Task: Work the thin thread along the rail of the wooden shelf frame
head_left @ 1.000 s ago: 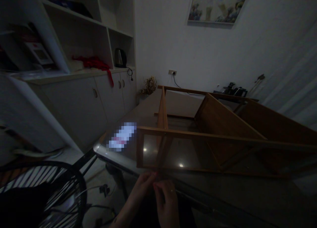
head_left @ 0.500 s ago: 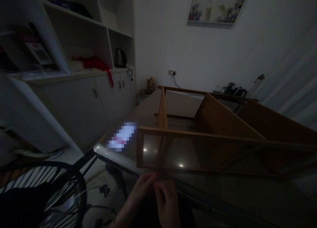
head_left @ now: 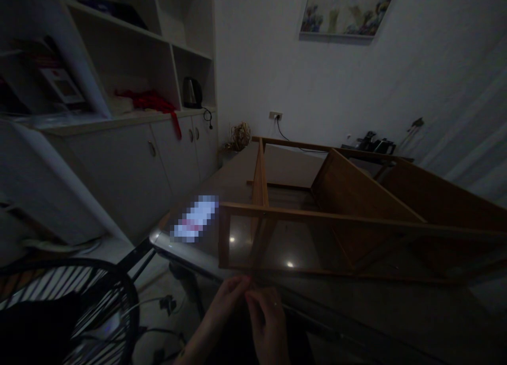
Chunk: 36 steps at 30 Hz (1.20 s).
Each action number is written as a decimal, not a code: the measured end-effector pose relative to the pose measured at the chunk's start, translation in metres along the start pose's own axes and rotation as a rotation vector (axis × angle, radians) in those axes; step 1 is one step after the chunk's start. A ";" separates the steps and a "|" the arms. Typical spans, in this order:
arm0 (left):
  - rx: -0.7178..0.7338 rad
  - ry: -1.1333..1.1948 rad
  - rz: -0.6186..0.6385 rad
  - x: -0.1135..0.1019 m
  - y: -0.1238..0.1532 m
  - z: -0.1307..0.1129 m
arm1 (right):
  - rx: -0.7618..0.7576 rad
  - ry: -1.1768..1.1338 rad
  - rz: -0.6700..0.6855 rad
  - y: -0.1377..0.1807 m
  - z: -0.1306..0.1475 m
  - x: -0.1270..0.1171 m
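Observation:
My left hand point(head_left: 232, 296) and my right hand point(head_left: 268, 315) meet fingertip to fingertip just off the near edge of the table point(head_left: 190, 256). The fingers of both are pinched together; whatever sits between them, if anything, is too small and dark to make out. Beyond them a wooden shelf frame point(head_left: 317, 215) lies on its side on the glossy tabletop, its near lower rail close to my fingers. Left of the frame lies a lit, blurred-out phone-like screen point(head_left: 196, 218).
At lower left stands a black slatted chair point(head_left: 129, 296), with cables point(head_left: 168, 304) on the floor beside it. White cabinets point(head_left: 130, 153) line the left wall, holding a kettle point(head_left: 193, 93) and red cloth point(head_left: 152, 101). Dark items point(head_left: 376, 144) stand behind the frame.

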State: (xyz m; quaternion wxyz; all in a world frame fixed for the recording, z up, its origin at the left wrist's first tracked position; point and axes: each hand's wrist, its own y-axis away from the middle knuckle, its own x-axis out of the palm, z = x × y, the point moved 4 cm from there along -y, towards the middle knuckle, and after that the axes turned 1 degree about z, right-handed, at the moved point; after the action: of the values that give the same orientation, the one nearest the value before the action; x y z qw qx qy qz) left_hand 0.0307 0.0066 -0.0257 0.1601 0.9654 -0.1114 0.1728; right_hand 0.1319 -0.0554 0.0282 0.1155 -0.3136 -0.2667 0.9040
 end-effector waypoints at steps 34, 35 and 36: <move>-0.076 0.126 0.137 0.004 -0.002 0.011 | 0.436 -0.514 -0.013 0.012 -0.018 0.015; -0.059 0.116 0.146 0.004 -0.003 0.009 | 0.415 -0.475 -0.021 0.012 -0.017 0.014; -0.046 0.110 0.155 0.004 -0.003 0.008 | 0.387 -0.424 -0.029 0.011 -0.017 0.014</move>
State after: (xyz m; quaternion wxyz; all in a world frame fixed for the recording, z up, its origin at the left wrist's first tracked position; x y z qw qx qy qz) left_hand 0.0379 0.0053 -0.0322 0.1742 0.9390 -0.1808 0.2350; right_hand 0.1313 -0.0528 0.0041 0.1277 -0.0860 -0.1121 0.9817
